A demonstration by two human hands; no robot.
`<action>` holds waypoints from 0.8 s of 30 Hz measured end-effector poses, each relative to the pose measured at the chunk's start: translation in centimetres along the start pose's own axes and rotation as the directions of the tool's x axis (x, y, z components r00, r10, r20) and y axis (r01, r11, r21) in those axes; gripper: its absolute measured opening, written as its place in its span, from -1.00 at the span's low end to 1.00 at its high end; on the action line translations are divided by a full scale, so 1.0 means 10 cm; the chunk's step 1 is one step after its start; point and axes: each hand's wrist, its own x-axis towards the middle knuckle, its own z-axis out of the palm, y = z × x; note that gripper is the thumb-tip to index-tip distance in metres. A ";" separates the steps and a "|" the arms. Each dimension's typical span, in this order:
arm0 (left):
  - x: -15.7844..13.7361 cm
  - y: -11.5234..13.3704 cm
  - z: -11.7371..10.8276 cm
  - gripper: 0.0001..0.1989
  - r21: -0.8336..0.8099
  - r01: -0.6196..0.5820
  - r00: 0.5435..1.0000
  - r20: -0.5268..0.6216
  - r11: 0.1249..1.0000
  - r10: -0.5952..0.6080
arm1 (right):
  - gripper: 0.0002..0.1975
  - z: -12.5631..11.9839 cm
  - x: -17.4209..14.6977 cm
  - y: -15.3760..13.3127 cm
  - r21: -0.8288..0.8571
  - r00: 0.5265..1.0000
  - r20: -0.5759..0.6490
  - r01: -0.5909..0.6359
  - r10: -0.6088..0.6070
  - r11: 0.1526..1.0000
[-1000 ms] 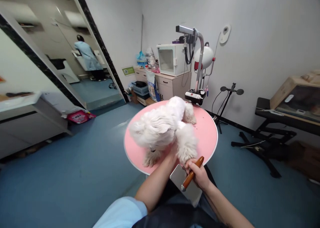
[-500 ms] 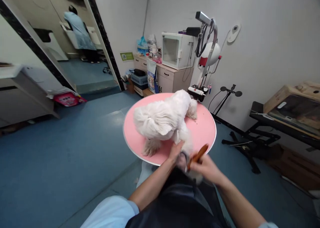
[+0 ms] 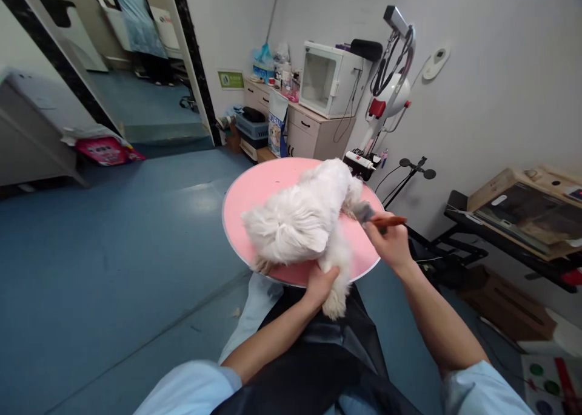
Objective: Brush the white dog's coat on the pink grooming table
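Note:
A fluffy white dog (image 3: 295, 215) is on a round pink grooming table (image 3: 250, 184), its head toward the near left side. My left hand (image 3: 321, 284) is wrapped round one of its legs, and the paw hangs past the table's near edge over my black apron (image 3: 313, 366). In my right hand (image 3: 391, 244) is a slicker brush (image 3: 389, 221) with a brown wooden handle. Its grey head is raised near the dog's hind leg, at the table's right side; whether it touches the fur I cannot tell.
Behind the table stands a metal grooming arm (image 3: 402, 69) with hanging loops. A white glass-fronted cabinet (image 3: 325, 78) sits on drawers at the back. A wooden case (image 3: 522, 202) rests on a black stand at right. Another person (image 3: 139, 20) stands beyond the doorway.
My right hand has lifted the brush from the held leg, moving up and right. My left hand still holds the leg, whose paw now shows plainly. The whole view has shifted slightly.

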 end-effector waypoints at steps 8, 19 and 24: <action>-0.06 -0.03 0.01 -0.67 0.046 -0.032 0.998 0.054 0.998 0.029 | -0.82 0.06 -0.11 0.11 0.048 0.994 -0.053 -0.095 0.097 0.994; -0.01 0.02 -0.09 -0.60 0.176 -0.109 0.984 0.158 0.978 0.082 | -0.82 0.13 -0.32 0.31 0.301 0.976 0.118 -0.210 0.182 0.930; 0.08 0.16 -0.12 -0.72 0.214 -0.082 0.989 0.136 0.973 0.053 | -0.73 0.20 -0.22 0.43 0.471 0.943 -0.113 -0.228 0.314 0.852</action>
